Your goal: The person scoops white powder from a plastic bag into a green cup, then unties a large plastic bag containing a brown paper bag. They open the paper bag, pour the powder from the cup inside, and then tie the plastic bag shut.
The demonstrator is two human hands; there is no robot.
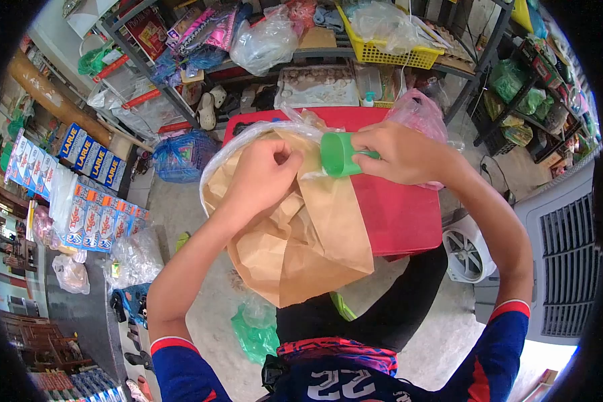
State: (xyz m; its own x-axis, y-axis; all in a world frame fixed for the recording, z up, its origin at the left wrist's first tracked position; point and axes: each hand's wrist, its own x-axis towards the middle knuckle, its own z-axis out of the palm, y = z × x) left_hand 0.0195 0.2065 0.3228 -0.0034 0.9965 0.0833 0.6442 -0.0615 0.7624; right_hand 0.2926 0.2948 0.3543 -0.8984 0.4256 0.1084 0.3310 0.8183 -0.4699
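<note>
A large brown paper sack (301, 248) with crumpled folds lies over the near left part of the red table (398, 214). Clear plastic edges the sack's far left side. My left hand (264, 171) is over the sack with its fingers curled in and the thumb against them; what they pinch, if anything, is hidden. In my right hand (402, 151) is a green plastic cup (338, 154), gripped from the right and tilted with its mouth toward the left. The cup is just above the sack's far right edge, close to my left fingertips.
A pink plastic bag (419, 110) stands at the table's far right corner. Behind is a shelf with a yellow basket (395, 50). A white fan (465, 251) and a grey air cooler (556, 261) are at right. Stacked beer cartons (100, 214) stand at left.
</note>
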